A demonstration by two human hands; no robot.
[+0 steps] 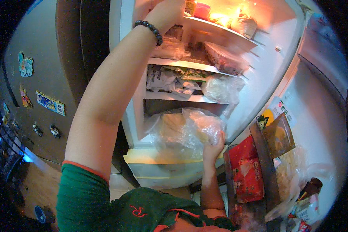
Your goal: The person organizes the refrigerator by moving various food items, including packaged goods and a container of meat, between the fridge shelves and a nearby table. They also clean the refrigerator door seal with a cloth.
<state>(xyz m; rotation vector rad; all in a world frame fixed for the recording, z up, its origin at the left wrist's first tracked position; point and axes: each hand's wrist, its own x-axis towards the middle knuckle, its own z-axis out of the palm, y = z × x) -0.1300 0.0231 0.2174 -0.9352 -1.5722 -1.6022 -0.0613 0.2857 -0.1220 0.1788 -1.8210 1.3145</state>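
Observation:
My left hand (169, 13) is raised to the top shelf of an open fridge, beside a small yellow-labelled jar (190, 7) and a red container (202, 11). Its fingers run past the upper edge of the picture, so their grip is hidden. Lower down, my right hand (213, 149) grips the right side of a clear plastic bag (205, 125) with something pale pink inside. Against that bag lies another clear bag (172, 127) with tan contents, both on the bottom level of the fridge.
A clear food tray (226, 58) and a filled plastic bag (168, 48) share the second shelf. Below them are several packets (174, 79) and a knotted white bag (220, 89). The open door (317, 127) at right carries a red package (248, 170). Magnets dot a dark panel (42, 77) at left.

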